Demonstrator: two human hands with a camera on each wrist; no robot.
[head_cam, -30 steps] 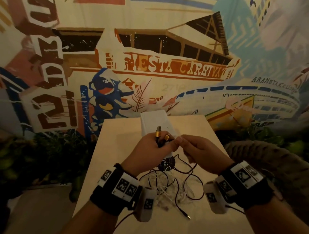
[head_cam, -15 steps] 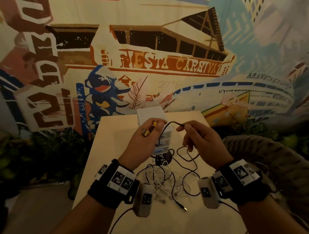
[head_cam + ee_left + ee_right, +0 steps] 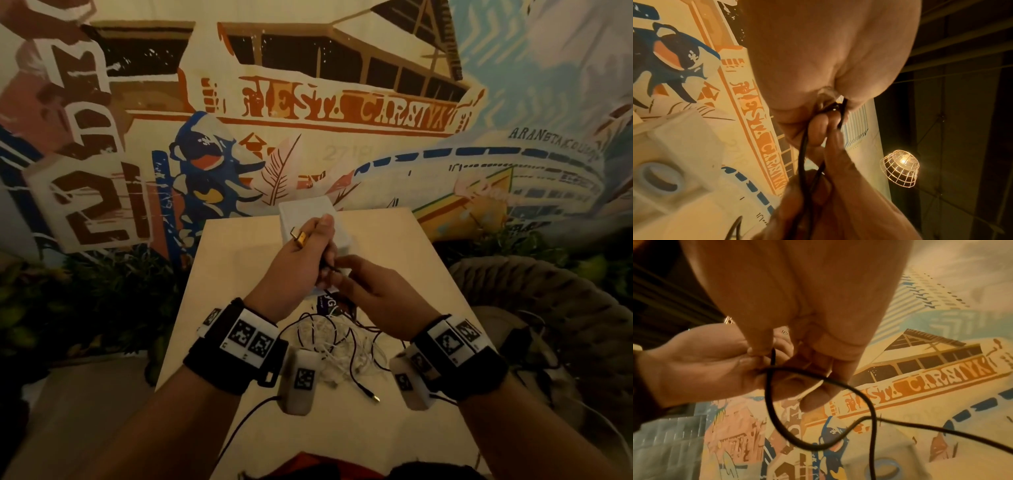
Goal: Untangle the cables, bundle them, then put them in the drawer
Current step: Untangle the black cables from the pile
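My left hand [image 3: 310, 255] grips a black cable [image 3: 769, 399] above the table, and the cable's orange plug [image 3: 298, 237] sticks out past its knuckles. My right hand [image 3: 346, 274] pinches the same black cable right beside the left fingers, and a loop of it hangs below. On the table under my wrists lies a tangle of white and black cables [image 3: 337, 346], with one loose plug end [image 3: 375, 398] near the front. A small white drawer unit [image 3: 308, 214] stands at the far end of the table, partly hidden by my hands.
The pale wooden table [image 3: 239, 274] is narrow and butts against a painted mural wall. Plants and a dark wicker chair [image 3: 548, 308] flank it. A small dark item with lettering [image 3: 327, 305] lies by the tangle. A caged lamp [image 3: 900, 167] hangs overhead.
My right hand has moved left and closed in on the left hand, so the stretch of black cable between them is gone. The left hand has turned, with the orange plug now pointing up-left.
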